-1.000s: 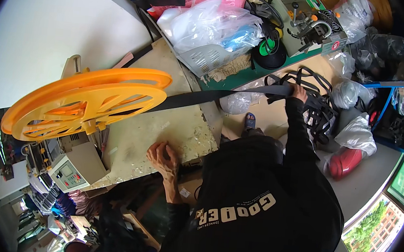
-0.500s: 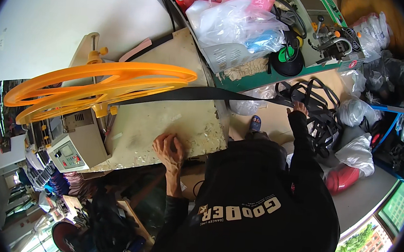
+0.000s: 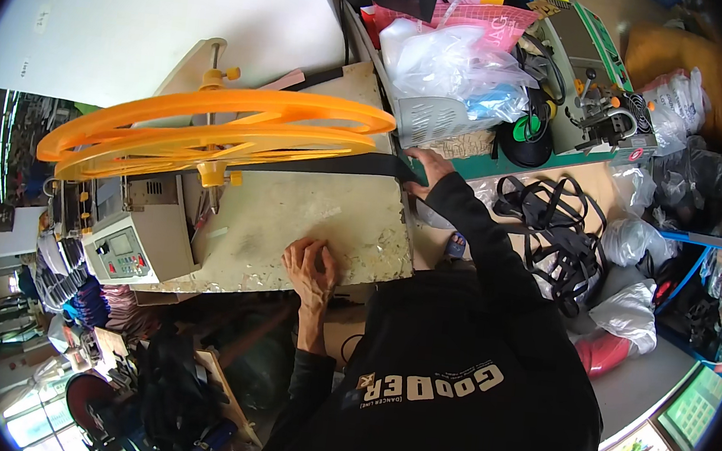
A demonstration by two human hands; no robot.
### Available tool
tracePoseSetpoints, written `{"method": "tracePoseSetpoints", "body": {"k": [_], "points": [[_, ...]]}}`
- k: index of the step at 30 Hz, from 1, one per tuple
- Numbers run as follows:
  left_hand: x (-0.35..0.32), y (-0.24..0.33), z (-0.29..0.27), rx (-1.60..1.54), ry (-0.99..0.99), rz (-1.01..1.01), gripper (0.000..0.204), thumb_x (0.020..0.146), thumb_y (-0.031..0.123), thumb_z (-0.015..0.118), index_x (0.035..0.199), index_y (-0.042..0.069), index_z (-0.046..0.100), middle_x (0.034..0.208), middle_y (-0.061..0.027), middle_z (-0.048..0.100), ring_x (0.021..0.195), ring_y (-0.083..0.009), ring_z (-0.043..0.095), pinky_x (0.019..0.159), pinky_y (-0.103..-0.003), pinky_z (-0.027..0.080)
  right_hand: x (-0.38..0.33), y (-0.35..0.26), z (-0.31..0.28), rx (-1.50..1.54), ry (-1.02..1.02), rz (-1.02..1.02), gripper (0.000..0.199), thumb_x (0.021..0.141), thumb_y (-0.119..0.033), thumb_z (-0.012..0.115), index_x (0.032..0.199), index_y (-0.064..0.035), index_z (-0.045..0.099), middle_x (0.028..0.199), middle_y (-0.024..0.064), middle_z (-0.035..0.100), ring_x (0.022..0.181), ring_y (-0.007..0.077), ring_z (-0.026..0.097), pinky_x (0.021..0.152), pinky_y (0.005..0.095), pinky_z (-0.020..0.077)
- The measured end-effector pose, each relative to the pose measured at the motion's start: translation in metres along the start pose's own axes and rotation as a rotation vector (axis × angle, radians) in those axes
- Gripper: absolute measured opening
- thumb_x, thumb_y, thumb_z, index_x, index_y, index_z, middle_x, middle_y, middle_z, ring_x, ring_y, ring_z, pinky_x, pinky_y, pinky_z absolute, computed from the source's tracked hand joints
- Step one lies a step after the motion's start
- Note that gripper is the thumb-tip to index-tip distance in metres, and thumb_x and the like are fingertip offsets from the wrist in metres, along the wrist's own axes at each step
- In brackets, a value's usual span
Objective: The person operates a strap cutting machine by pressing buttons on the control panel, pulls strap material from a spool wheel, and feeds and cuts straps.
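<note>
A wide black webbing strap (image 3: 323, 163) runs rightward from a large orange reel (image 3: 328, 111), above the worn beige worktable (image 3: 293, 206). At the table's right edge my right hand (image 3: 429, 173) grips this strap, fingers wrapped round it. My left hand (image 3: 312, 269) rests on the table's near edge, fingers loosely bent and apart from the thumb, with nothing in it. Left of that hand stands a beige machine box (image 3: 137, 247) with a small screen and buttons, beneath the reel.
A grey crate (image 3: 427, 121) of plastic bags stands at the back, beside a green-topped bench (image 3: 493, 165) carrying a small machine (image 3: 606, 119). Tangled black straps (image 3: 564, 236) lie to the right, near a white bag (image 3: 626, 312) and a blue-framed rack (image 3: 698, 241).
My right hand has come in from the far right to the table's edge, and the stretch of strap beyond the table is gone. My left hand stays on the table. The view has shifted slightly.
</note>
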State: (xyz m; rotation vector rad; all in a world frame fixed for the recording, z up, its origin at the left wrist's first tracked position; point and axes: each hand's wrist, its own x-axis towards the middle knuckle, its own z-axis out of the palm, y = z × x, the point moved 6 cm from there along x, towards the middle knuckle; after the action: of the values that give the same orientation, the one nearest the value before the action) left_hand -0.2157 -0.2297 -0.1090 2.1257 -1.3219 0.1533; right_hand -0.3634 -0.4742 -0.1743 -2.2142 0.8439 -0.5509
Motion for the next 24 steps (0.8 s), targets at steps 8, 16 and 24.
{"method": "tracePoseSetpoints", "body": {"k": [8,16,24], "points": [[0.006,0.001,-0.005,-0.003,0.021,-0.010,0.021,0.069,0.005,0.062,0.090,0.008,0.059,0.091,-0.0082,0.054,0.089,-0.0270,0.051,0.080,-0.039,0.038,0.023,0.002,0.026,-0.005,-0.158,0.030,0.062,0.066,-0.014,0.065,0.123,-0.0085,0.040,0.117,0.0153,0.052,0.109,0.0320,0.048,0.094,0.0389,0.0377],[0.007,0.001,-0.009,-0.041,0.017,-0.017,0.019,0.069,0.008,0.064,0.088,0.008,0.059,0.090,-0.0071,0.054,0.088,-0.0267,0.051,0.077,-0.037,0.039,0.018,0.030,0.038,-0.009,-0.076,0.117,0.065,0.062,-0.006,0.066,0.121,-0.0101,0.041,0.104,0.0159,0.060,0.097,0.0341,0.057,0.081,0.0397,0.0463],[0.004,-0.002,-0.018,-0.031,0.072,-0.053,0.019,0.069,0.008,0.064,0.087,0.008,0.059,0.090,-0.0071,0.054,0.088,-0.0261,0.051,0.077,-0.037,0.039,0.014,0.030,0.042,-0.024,-0.050,0.060,0.061,0.066,-0.003,0.061,0.123,-0.0060,0.040,0.111,0.0215,0.055,0.102,0.0391,0.052,0.087,0.0417,0.0429]]}}
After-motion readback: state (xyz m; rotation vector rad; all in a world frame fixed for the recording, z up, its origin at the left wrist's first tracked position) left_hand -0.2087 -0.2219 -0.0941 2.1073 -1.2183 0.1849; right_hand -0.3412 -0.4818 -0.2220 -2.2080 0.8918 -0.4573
